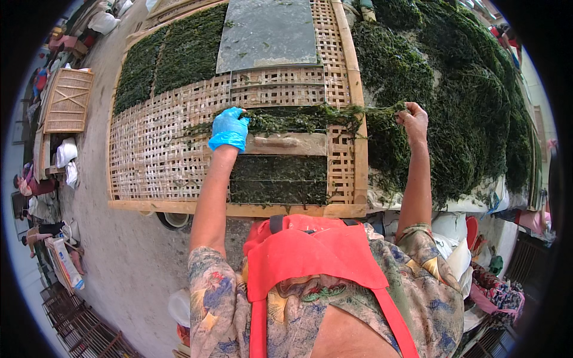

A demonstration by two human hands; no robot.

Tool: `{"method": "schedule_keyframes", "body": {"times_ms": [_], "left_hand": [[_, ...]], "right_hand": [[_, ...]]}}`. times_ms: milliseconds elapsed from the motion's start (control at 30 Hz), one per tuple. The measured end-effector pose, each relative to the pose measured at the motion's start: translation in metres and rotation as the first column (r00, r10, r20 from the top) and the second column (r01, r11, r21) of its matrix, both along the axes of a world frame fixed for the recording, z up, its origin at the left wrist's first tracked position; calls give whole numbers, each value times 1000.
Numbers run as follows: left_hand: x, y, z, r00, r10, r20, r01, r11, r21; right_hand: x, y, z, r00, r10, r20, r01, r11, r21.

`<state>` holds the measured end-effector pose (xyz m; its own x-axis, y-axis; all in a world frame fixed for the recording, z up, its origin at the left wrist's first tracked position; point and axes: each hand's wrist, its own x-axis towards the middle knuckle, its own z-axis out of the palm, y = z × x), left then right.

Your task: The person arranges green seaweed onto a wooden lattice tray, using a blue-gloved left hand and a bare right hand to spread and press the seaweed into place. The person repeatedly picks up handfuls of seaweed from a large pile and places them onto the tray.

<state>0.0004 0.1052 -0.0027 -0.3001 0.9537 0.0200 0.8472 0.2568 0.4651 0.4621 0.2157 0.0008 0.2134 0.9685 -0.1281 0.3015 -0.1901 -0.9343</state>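
My left hand (229,127), in a blue glove, grips the left part of a stretched strand of wet green seaweed (295,118). The strand runs across a woven bamboo rack (165,147) and over its right rail. Bare and raised above the seaweed pile, my right hand (412,118) pinches the strand's other end. A thin metal frame (326,94) lies on the rack beneath the strand. Just below the strand rests a flat wooden block with a handle (282,143), with a seaweed layer (277,179) nearer my body. A grey flat sheet (268,33) covers the rack's top middle.
Pressed seaweed sheets (192,44) lie at the rack's upper left. A large heap of loose seaweed (470,98) adjoins the rack's bamboo rail (353,89) on the right. Several other people are at the far left and right, beside white sacks (66,152) and a wicker panel (68,100).
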Motion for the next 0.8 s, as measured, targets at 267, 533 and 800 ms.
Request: {"method": "schedule_keyframes", "body": {"times_ms": [267, 533, 800], "left_hand": [[-14, -9, 9, 951, 47, 306, -20, 996, -91], [-29, -28, 8, 996, -44, 83, 13, 940, 340], [-21, -40, 6, 996, -76, -53, 92, 890, 446]], "right_hand": [[-8, 7, -3, 633, 244, 735, -167, 970, -179], [-194, -51, 64, 491, 582, 649, -812, 575, 99], [-322, -65, 11, 200, 657, 727, -967, 251, 39]]}}
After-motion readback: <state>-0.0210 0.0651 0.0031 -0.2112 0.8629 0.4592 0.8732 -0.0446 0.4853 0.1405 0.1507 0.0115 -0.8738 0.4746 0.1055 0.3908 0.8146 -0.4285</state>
